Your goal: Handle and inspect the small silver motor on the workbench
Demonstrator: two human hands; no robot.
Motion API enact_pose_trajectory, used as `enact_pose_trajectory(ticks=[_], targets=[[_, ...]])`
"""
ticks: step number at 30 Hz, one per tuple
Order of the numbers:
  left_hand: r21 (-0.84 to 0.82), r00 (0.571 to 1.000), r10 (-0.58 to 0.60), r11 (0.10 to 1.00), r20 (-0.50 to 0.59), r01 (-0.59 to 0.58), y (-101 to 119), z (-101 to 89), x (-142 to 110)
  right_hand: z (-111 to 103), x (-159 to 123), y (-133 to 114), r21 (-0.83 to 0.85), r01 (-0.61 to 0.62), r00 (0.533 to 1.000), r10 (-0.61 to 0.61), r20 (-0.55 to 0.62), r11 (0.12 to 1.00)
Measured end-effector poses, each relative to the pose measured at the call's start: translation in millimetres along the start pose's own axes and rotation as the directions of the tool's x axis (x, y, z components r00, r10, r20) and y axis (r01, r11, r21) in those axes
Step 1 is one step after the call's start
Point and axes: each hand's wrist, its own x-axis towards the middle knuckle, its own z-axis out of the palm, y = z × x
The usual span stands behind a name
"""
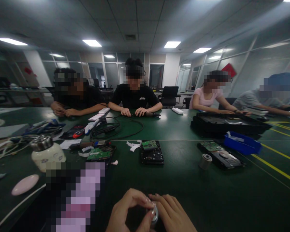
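Near the front edge of the table, both hands are around a small silvery metal cylinder (155,216) that looks like a small motor. My left hand (129,207) is closed, its thumb and fingertips pinched at the cylinder's top end. Against its right side, my right hand (175,214) is curled with fingers together, steadying it. My fingers hide much of the cylinder. A similar metal cylinder (205,161) stands upright farther right. Beyond my hands lies a hard drive (157,158) with a green circuit board (149,145) on top of it.
Another hard drive (222,156) and a blue bin (241,143) are at right. To the left are a drive with a green board (100,154), a cream bottle (48,156), a pink oval object (25,184) and a black cable (141,130). Several people sit across the table.
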Motion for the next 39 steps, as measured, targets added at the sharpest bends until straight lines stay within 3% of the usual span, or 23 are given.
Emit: enact_pose_trajectory(ticks=[5,11,16,20,24,27,30,34,39], targets=[[0.212,0.981,0.097,0.968,0.168,-0.132,1.1,-10.7,5.8,5.3,-0.3,1.2,-0.070,0.024,0.998,-0.028,-0.048,0.997],[0.153,0.986,-0.080,0.987,0.149,0.057,7.6,-9.9,11.2,7.1,0.7,2.7,-0.094,0.044,0.996,-0.051,-0.069,0.995],[0.210,0.974,-0.124,0.974,0.192,0.082,13.1,-9.8,15.6,4.8,1.3,2.6,-0.092,0.056,0.995,-0.064,-0.083,0.994],[0.171,0.990,-0.103,0.981,0.096,0.086,6.6,-10.0,13.5,2.4,2.4,1.2,-0.042,0.033,0.997,-0.036,-0.064,0.999],[0.223,0.972,-0.220,0.946,-0.087,0.235,-11.9,-14.0,16.1,2.0,2.6,0.4,-0.032,0.011,0.998,-0.013,-0.058,0.999],[0.453,0.961,-0.262,0.849,-0.085,0.271,-24.9,-18.4,20.8,1.3,2.1,-0.9,-0.037,-0.009,0.999,0.007,-0.050,0.999],[0.524,0.958,-0.281,0.807,-0.062,0.271,-30.2,-20.6,24.1,-0.8,2.6,-2.3,-0.025,-0.029,0.999,0.028,-0.015,0.999],[0.459,0.946,-0.321,0.834,-0.047,0.306,-25.3,-19.6,24.8,-1.3,3.6,-2.6,-0.019,-0.037,0.999,0.037,0.013,0.999],[0.053,0.958,-0.287,0.956,-0.017,0.288,-5.1,-9.4,16.7,4.3,1.1,0.9,-0.023,-0.011,1.000,0.011,-0.008,1.000]])
